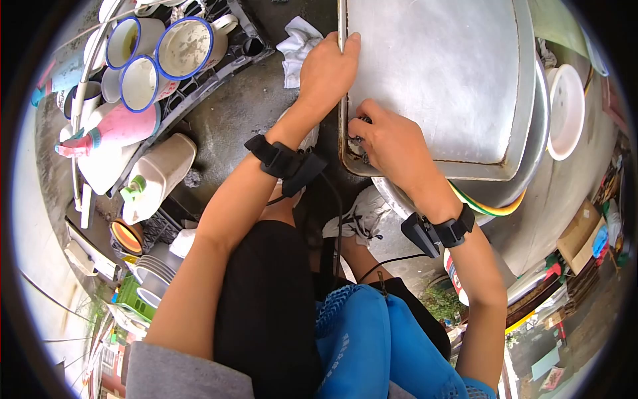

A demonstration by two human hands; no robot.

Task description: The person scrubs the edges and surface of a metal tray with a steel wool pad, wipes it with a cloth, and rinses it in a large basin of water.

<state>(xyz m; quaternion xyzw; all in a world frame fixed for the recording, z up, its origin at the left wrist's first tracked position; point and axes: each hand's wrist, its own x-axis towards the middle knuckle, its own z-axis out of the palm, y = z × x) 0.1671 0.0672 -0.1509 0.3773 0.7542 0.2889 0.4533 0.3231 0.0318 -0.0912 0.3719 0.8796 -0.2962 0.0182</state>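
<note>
A large rectangular metal baking tray (438, 80) lies tilted across a round metal basin, its rim and lower corner stained brown. My left hand (330, 72) grips the tray's left rim, with the thumb on top and the other fingers out of sight behind the edge. Lower down, my right hand (395, 139) is closed on a steel wool scourer (363, 124), mostly covered by the fingers. It presses the scourer against the inner side of the left rim, near the brown-stained corner.
Blue-rimmed enamel mugs (186, 50) stand on a black rack at upper left, near a pink spray bottle (119, 130) and a beige jug (163, 174). A crumpled white cloth (297, 50) lies on wet concrete. The metal basin (537, 156) and a white plastic basin (567, 113) are at right.
</note>
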